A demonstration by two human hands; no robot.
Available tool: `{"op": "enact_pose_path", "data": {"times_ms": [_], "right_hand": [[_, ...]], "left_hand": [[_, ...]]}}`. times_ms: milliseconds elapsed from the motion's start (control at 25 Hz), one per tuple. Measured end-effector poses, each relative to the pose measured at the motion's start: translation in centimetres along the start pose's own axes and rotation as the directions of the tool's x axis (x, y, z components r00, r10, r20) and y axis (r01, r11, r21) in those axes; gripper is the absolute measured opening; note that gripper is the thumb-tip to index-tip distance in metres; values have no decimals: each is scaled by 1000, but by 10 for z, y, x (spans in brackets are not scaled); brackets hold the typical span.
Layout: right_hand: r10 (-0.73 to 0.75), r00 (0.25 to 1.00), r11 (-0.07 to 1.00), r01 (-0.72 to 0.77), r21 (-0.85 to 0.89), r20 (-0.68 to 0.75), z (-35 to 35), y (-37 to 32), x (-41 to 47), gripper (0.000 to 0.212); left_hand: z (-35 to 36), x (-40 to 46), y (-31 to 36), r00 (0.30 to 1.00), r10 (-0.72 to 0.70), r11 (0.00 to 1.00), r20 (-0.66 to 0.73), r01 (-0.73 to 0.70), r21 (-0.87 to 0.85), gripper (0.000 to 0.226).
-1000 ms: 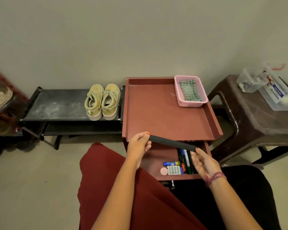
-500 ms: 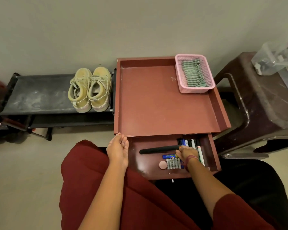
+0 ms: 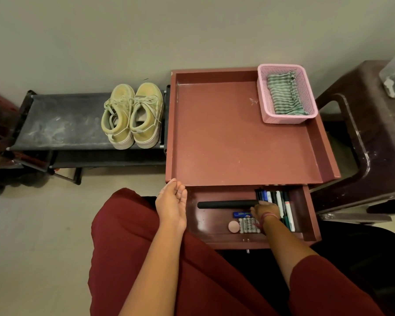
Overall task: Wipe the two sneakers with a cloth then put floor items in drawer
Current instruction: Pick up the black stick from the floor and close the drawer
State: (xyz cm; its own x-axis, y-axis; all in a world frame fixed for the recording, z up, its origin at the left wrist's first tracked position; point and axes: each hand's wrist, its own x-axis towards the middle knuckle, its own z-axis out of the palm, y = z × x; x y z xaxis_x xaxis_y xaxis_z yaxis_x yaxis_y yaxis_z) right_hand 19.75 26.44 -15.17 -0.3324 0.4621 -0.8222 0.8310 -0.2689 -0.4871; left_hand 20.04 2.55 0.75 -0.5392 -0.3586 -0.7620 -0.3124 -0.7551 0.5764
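Plain grey wall above a pale floor, seen from above. At far left, a low black shoe rack stands against the wall; the two yellow-green sneakers sit side by side at its right end, heels toward the viewer, just beside the red cabinet. The cabinet's tray-like top carries a pink basket in its far right corner, holding the folded green-striped cloth. Below the top's front edge, the drawer is pulled out. The left hand rests at the cabinet's front left corner, beside the drawer's left wall, fingers loosely curled and holding nothing. Inside the drawer lie a long black stick across the back, a small round pink disc, a pack of batteries with a blue item just behind it, and a row of markers along the right side. The right hand reaches into the drawer and touches the right end of the black stick; whether its fingers grip the stick cannot be told. A dark brown stool stands at right.
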Motion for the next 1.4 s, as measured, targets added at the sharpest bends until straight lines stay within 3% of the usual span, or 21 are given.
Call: {"op": "enact_pose_path", "data": {"times_ms": [120,200,320,480,640,800,920,1040,1160,1320,1400], "right_hand": [[-20,1000,993,21,-112,15,-5,1,6,28],[-46,999,987,47,-151,5,-9,0,-1,23],[1,1000,1000,-1,0,11,-17,-11,-35,13],[57,995,971,-74,229,80,-36,-22,-60,35],[58,983,950,-108,294,173,-56,-34,-92,41],[81,975,945,-141,296,206,-68,-32,-120,44],[144,957,926,-219,306,250,-80,-16,-140,54],[205,952,919,-267,291,227,-87,-3,-154,31],[233,955,923,-277,265,185,-83,2,-156,28],[201,961,910,-255,327,190,-77,4,-158,36],[191,969,903,-237,358,159,-72,12,-150,28]], "left_hand": [[1,1,-1,1000,-9,1000,12,9,10,20],[1,2,-1,1000,-9,1000,8,9,14,21],[0,1,-1,1000,-18,1000,5,18,15,21],[2,-9,-3,998,-63,998,12,63,-7,18],[4,-32,-7,969,-230,965,88,239,-111,9],[9,-59,-28,938,-316,943,144,327,-56,10],[4,-76,-52,923,-377,925,71,379,-8,29],[-6,-90,-69,879,-476,875,-11,475,91,42],[-10,-96,-75,802,-592,785,-74,595,170,57],[-8,-109,-81,815,-574,789,-81,577,212,40],[-9,-110,-84,840,-535,813,-84,540,218,37]]}}
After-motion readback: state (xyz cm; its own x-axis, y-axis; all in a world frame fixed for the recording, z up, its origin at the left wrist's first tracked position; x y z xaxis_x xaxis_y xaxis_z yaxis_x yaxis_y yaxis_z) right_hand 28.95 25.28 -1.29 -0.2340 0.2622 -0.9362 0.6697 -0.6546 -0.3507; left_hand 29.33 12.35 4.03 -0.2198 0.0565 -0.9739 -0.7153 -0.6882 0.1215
